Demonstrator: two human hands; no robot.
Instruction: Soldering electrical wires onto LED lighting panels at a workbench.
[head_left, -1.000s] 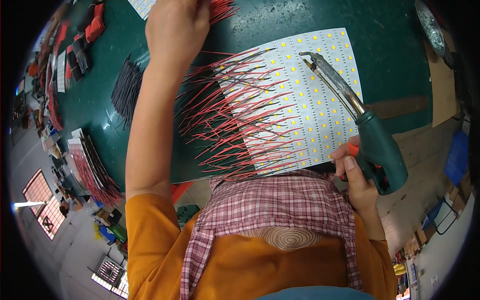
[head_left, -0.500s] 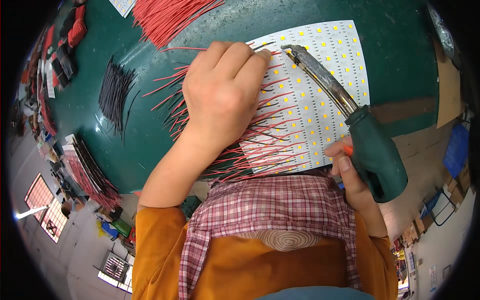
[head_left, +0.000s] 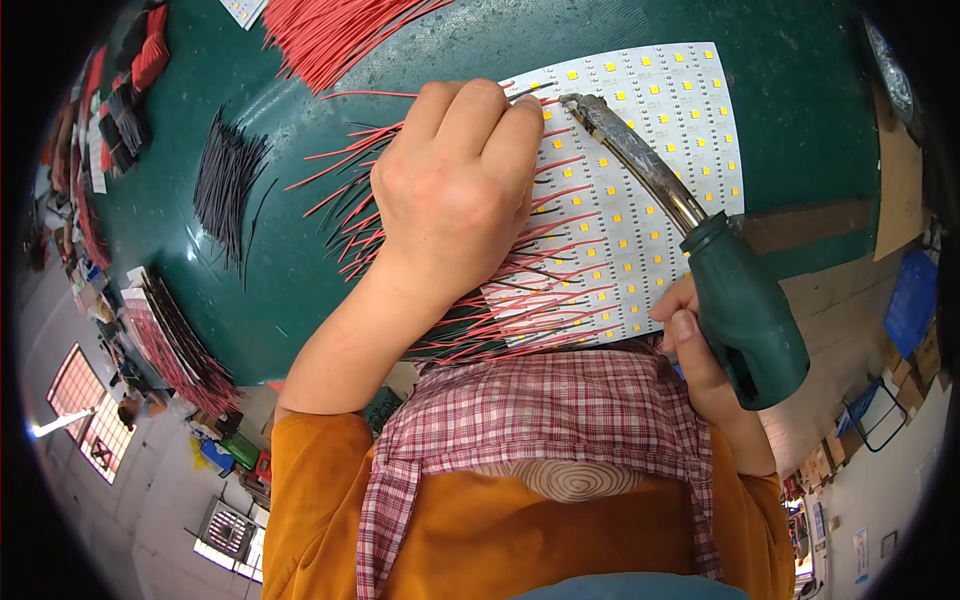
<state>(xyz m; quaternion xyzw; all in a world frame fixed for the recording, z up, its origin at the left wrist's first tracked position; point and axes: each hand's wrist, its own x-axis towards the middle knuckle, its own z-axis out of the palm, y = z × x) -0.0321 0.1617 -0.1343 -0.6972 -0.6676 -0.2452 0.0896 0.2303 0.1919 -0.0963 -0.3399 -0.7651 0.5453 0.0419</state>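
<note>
My left hand [head_left: 452,190] is closed over the left edge of a white LED board [head_left: 690,130] dotted with yellow chips. A red wire [head_left: 370,95] runs under its fingers, its end reaching the board beside the thumb side. My right hand [head_left: 692,335] grips the green handle of a soldering iron [head_left: 745,310]. The iron's dark, crusted tip meets the board close to that wire end; whether they touch is hard to tell. Red and black wires [head_left: 545,305] fan out from the board's rows below my left hand, many partly hidden by it.
Loose red wires [head_left: 340,35] lie in a heap at the far side of the green table [head_left: 290,210]. A pile of black wires [head_left: 228,185] sits at the left. Wired boards [head_left: 175,345] are stacked at the left edge. Brown cardboard [head_left: 898,185] stands at the right.
My left hand has shifted slightly right, and the board has slid a little the same way. The iron's handle has swung slightly left, its tip staying near the wire end.
</note>
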